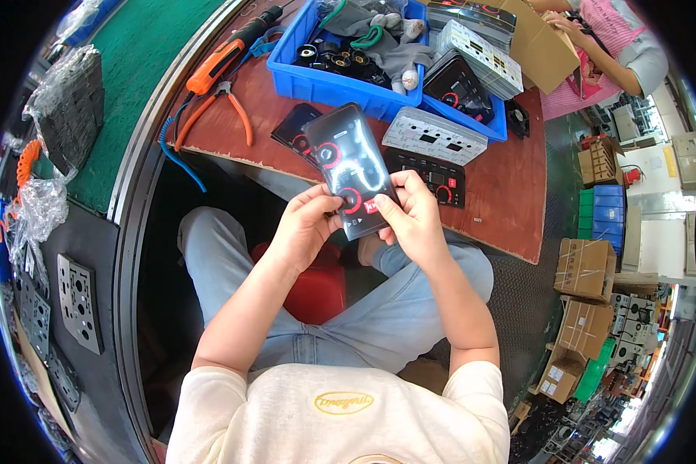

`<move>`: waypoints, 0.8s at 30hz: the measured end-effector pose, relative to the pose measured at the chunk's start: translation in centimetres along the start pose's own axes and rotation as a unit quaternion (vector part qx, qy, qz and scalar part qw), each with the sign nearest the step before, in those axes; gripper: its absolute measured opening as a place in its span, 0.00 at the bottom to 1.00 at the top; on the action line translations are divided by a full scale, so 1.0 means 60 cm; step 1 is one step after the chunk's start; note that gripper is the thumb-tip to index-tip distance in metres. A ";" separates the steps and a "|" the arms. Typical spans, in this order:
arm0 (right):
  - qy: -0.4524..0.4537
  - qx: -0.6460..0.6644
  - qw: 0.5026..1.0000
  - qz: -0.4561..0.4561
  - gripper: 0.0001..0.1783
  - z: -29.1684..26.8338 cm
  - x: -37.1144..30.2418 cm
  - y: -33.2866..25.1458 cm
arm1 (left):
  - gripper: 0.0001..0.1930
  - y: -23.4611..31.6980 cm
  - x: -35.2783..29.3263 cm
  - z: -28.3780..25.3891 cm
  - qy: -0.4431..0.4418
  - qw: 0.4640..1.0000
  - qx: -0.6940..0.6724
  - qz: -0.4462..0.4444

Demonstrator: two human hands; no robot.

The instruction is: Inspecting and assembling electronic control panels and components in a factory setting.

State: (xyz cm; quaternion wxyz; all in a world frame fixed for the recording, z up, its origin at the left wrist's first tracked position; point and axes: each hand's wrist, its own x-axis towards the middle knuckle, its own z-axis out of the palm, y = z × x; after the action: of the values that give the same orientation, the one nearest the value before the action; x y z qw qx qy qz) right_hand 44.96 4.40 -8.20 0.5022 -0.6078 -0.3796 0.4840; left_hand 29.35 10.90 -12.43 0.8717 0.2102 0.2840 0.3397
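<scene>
Both my hands grip a glossy black faceplate with red rings and a small red block, its surface catching a bright reflection. My left hand pinches the lower left edge between thumb and fingers. At the lower right my right hand holds it, thumb on the front face. Behind it on the table lies another dark faceplate, partly hidden. To the right a dark faceplate lies partly under a stack of pale panels with cutouts.
A blue bin holds black knobs and grey gloves. Beside it a second blue bin carries stacked panels. Orange-handled nippers and an orange power screwdriver lie left on the red-brown table. A co-worker's arm is at a cardboard box.
</scene>
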 end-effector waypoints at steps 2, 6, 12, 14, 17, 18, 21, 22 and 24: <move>-0.008 -0.002 1.000 0.009 0.09 -0.011 0.002 0.003 | 0.11 0.009 -0.004 -0.010 -0.064 0.995 -0.074 -0.027; -0.005 0.022 1.000 0.008 0.08 -0.015 0.004 0.007 | 0.12 0.009 -0.009 -0.005 -0.019 0.999 -0.006 -0.032; -0.010 0.055 0.998 -0.001 0.09 -0.021 0.003 0.005 | 0.13 0.012 -0.006 -0.013 -0.070 0.996 -0.035 -0.049; -0.012 0.075 0.997 0.000 0.10 -0.024 0.005 0.005 | 0.13 0.011 -0.007 -0.010 -0.067 0.996 -0.038 -0.051; -0.029 0.110 0.993 0.020 0.10 -0.027 0.003 0.002 | 0.13 0.009 -0.007 -0.007 -0.059 0.996 -0.045 -0.056; -0.032 0.125 0.991 0.027 0.10 -0.026 0.002 0.001 | 0.12 0.007 -0.008 -0.007 -0.053 0.996 -0.049 -0.059; -0.033 0.132 0.990 0.038 0.09 -0.024 -0.004 -0.001 | 0.12 -0.005 -0.010 -0.015 -0.037 0.999 0.012 -0.011; -0.029 0.122 0.991 0.040 0.09 -0.024 -0.005 -0.002 | 0.12 -0.004 -0.009 -0.014 -0.038 0.999 0.012 -0.010; -0.019 0.120 0.992 0.021 0.09 -0.029 -0.007 -0.001 | 0.11 -0.001 -0.007 -0.017 0.015 0.963 0.263 0.057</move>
State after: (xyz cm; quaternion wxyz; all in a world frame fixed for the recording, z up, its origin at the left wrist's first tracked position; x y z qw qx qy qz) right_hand 46.53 3.61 -8.01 0.5541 -0.5415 -0.3156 0.5479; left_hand 28.47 10.73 -13.07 0.7607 0.4423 0.3641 0.3052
